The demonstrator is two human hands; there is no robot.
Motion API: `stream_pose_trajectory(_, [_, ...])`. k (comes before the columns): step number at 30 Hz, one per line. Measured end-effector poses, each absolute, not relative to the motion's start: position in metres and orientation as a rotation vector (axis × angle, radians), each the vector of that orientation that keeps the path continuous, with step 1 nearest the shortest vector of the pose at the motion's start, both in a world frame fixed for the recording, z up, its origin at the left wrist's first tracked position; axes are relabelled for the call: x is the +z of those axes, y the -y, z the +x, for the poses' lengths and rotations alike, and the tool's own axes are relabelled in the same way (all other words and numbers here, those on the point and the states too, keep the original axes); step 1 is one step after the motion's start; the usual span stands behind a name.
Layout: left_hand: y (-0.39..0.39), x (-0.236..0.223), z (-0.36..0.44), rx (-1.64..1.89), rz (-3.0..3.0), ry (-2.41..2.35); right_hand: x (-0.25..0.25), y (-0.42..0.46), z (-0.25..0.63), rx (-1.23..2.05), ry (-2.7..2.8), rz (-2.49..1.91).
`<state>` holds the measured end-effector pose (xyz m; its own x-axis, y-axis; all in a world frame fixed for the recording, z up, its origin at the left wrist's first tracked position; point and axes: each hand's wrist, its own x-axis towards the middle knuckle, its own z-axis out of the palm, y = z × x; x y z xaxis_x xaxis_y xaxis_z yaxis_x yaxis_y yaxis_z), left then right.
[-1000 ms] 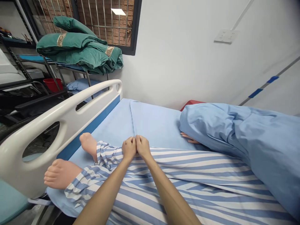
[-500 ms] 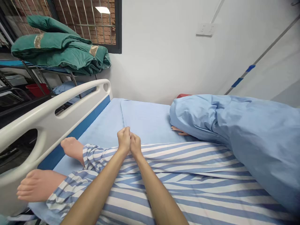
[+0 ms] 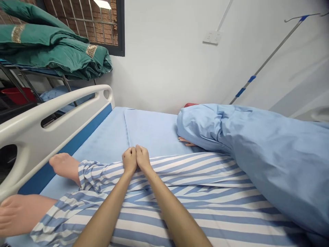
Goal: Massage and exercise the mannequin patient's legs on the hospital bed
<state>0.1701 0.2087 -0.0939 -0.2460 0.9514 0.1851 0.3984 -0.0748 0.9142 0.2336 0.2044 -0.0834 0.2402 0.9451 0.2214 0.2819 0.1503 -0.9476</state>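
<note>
My left hand (image 3: 129,160) and my right hand (image 3: 143,158) are both closed, side by side and touching, over the far leg of the blue-and-white striped trousers (image 3: 185,168). Their backs face up; whether the curled fingers hold anything is hidden. Just beyond the knuckles lies a light blue sheet (image 3: 151,127) with a folded edge. The trousers clothe a figure lying on the bed, whose smooth bare feet (image 3: 65,166) look like a manikin's. A blue quilt (image 3: 246,137) covers its upper part, and fingertips (image 3: 187,141) poke out from under that.
At the left stands the bed's cream end board (image 3: 64,118). Beyond it, a folded green quilt (image 3: 56,51) rests on a metal rack below the barred window. A drip pole (image 3: 267,63) stands at the right near the white wall.
The view has shifted to the right. My two fists have turned so that their backs face up more, and they sit slightly lower, still side by side.
</note>
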Motion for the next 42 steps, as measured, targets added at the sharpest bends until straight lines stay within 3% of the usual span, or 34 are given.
stream_pose_trajectory(5, [-0.206,-0.094,0.173,1.268,1.564,-1.725,-0.079,-0.199,0.255,0.509,1.522,-1.446])
stream_pose_trajectory(14, [-0.207,-0.090,0.184,1.177,1.663,-1.752,-0.095,-0.198,0.266,0.639,1.305,-1.354])
stream_pose_trajectory(20, [-0.209,-0.077,0.212,1.506,1.278,-1.499,-0.093,-0.200,0.272,0.761,1.151,-1.236])
stream_pose_trajectory(30, [-0.202,-0.089,0.220,1.281,1.577,-1.679,-0.094,-0.206,0.278,0.805,1.038,-1.220])
stream_pose_trajectory(36, [-0.201,-0.088,0.223,1.181,1.661,-1.748,-0.079,-0.201,0.300,0.531,1.448,-1.441])
stream_pose_trajectory(42, [-0.201,-0.089,0.225,1.096,1.752,-1.805,-0.093,-0.191,0.309,0.456,1.483,-1.483])
